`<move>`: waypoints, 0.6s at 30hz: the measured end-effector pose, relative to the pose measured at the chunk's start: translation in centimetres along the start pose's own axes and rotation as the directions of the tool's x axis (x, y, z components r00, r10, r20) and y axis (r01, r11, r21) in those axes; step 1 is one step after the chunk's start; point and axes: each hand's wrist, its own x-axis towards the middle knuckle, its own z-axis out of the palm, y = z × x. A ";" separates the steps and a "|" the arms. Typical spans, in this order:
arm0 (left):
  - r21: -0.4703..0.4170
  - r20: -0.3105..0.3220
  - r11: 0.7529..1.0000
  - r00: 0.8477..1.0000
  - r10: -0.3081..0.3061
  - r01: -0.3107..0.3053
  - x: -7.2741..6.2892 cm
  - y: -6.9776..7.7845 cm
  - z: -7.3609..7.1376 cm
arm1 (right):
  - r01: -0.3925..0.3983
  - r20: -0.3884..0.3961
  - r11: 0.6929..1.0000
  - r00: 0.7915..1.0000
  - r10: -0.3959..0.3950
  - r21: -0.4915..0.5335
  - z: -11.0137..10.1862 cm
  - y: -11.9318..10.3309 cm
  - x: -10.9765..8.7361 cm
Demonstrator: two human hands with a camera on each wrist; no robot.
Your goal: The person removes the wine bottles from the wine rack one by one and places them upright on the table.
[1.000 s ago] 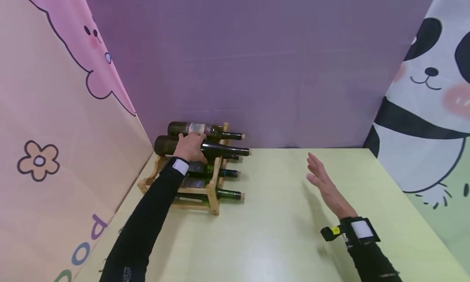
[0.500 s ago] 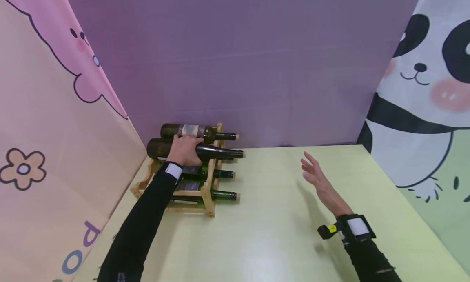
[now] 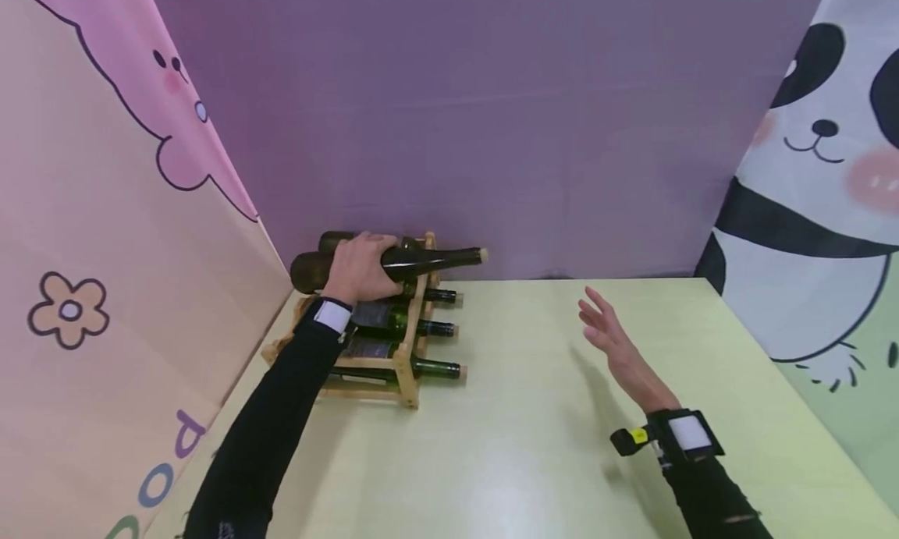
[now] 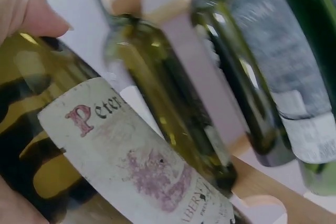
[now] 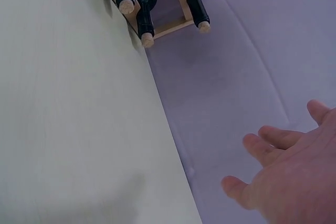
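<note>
My left hand (image 3: 363, 269) grips a dark wine bottle (image 3: 438, 259) round its body from above, neck to the right, over a wooden wine rack (image 3: 403, 367). In the left wrist view this bottle (image 4: 131, 150) bears a pale label with red and black lettering, and my thumb lies along the glass. Several more corked bottles lie in the rack, such as a green bottle (image 3: 435, 369) on the lower tier. Another bottle (image 3: 337, 239) at the back is partly hidden by my hand. My right hand (image 3: 618, 348) hovers above the table at the right, fingers extended, holding nothing.
The pale table (image 3: 520, 414) reaches back to a purple backdrop (image 3: 492, 133). A printed pink panel (image 3: 140, 250) rises close to the rack's left side. At the right stands a panel with a panda (image 3: 808, 289).
My left hand has raised the dark bottle, its neck lifting a little up and to the right, so a bottle neck beneath shows more clearly. The right hand stays nearly still.
</note>
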 end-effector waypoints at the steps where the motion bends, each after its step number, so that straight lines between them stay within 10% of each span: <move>1: -0.019 -0.017 1.000 1.000 -0.010 0.010 -0.1 0.3 -0.2 | 0.004 0.001 1.000 1.000 -0.004 0.004 0.0 -0.1 0.0; 10: -0.111 -0.072 0.989 0.991 -0.109 0.101 -1.3 3.3 -2.9 | 0.032 0.021 0.999 0.999 -0.032 -0.007 0.5 -1.5 -0.4; 18: -0.186 -0.193 0.982 0.978 -0.079 0.042 -1.6 6.1 -5.3 | 0.083 0.031 0.997 0.996 -0.083 -0.008 0.8 -3.9 0.2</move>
